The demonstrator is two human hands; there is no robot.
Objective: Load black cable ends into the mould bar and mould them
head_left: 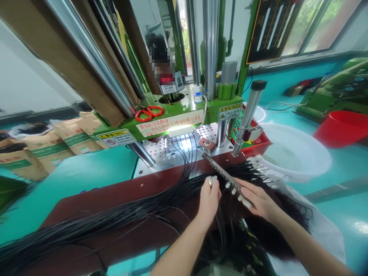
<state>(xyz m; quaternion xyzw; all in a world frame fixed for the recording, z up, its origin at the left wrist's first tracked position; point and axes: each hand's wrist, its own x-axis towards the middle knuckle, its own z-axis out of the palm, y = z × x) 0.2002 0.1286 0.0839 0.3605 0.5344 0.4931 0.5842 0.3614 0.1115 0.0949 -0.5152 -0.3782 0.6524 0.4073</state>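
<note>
Your left hand [209,197] is closed, fingers curled; your right hand [260,201] grips to its right, forearms reaching inward.

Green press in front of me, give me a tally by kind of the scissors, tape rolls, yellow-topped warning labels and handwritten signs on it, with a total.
Red-handled scissors: 1
Tape roll: 1
Yellow-topped warning labels, left and right: 2
Handwritten sign: 1
Total: 5

Orange-red scissors handles [149,113], black cables [115,218], reddish-brown tabletop [94,201], green-and-red-printed tan sacks [41,151].
</note>
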